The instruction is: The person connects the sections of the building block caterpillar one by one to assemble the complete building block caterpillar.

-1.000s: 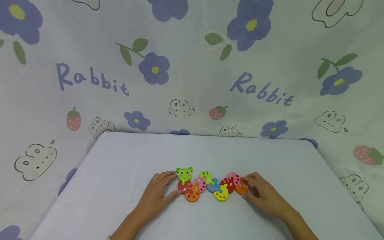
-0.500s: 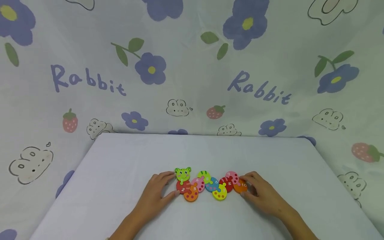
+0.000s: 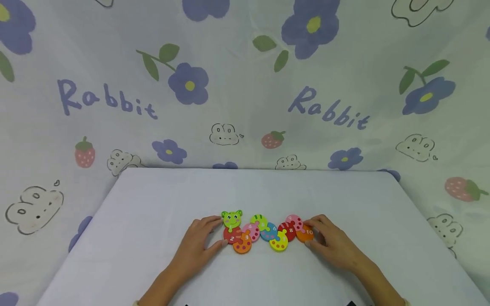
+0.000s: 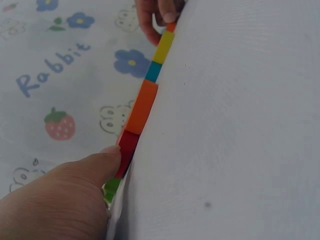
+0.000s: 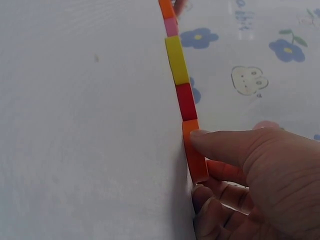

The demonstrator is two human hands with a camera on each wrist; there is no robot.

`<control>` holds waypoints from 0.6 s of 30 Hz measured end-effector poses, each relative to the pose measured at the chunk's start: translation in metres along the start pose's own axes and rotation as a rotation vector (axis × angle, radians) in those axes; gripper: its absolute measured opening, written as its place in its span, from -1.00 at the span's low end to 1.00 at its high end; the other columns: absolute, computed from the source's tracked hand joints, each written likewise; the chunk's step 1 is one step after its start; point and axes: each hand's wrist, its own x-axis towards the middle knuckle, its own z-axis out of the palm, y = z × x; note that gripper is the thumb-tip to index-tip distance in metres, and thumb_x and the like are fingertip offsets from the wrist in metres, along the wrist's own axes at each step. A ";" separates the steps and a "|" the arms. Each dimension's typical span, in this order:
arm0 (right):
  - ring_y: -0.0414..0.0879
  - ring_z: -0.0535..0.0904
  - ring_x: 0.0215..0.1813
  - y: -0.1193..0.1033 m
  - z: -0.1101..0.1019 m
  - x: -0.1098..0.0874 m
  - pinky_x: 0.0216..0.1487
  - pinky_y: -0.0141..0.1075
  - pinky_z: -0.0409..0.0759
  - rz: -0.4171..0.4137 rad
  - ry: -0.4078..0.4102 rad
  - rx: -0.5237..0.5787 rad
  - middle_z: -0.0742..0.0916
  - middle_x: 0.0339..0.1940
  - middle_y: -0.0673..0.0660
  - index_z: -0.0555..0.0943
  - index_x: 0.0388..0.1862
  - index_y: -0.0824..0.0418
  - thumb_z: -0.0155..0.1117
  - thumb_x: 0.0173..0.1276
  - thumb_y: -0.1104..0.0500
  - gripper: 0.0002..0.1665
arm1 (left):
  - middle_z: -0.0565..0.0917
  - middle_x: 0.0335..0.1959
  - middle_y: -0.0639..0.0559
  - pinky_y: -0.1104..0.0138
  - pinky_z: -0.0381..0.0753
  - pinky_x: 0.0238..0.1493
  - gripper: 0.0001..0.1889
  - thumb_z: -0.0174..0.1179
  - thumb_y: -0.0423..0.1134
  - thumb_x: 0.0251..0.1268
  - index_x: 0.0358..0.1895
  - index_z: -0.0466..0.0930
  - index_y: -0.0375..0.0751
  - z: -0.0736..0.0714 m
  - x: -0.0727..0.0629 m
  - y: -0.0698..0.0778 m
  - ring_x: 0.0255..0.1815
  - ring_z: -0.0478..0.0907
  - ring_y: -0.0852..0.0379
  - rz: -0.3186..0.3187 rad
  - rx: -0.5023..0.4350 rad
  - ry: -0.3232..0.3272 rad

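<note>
A wooden caterpillar number puzzle (image 3: 269,232) lies flat on the white table, its round coloured pieces interlocked in a wavy row. At its left end is the green smiling head (image 3: 232,219), above the red piece marked 2 (image 3: 231,236). My left hand (image 3: 196,244) grips this end, thumb on the red piece's edge and fingers by the head. The orange piece marked 10 (image 3: 305,233) forms the right end. My right hand (image 3: 334,244) pinches it, with the thumb on its near edge in the right wrist view and fingers behind.
The white table (image 3: 172,191) surrounds the puzzle. Behind it hangs a pale cloth (image 3: 245,93) printed with purple flowers, strawberries, rabbits and the word Rabbit.
The head view has shifted slightly, so the cloth's print appears further left. Both hands stay at the puzzle's two ends, and its pieces keep the same arrangement.
</note>
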 end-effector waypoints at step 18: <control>-0.20 0.45 -0.23 -0.011 0.002 0.001 -0.28 -0.41 0.55 0.066 0.003 -0.019 0.57 0.12 -0.03 0.59 0.33 0.10 0.55 0.34 0.09 -0.40 | 0.50 0.42 0.26 0.16 0.53 0.22 -0.29 0.50 0.09 0.26 0.46 0.51 0.05 -0.003 -0.002 -0.001 0.12 0.40 0.30 -0.017 -0.019 0.000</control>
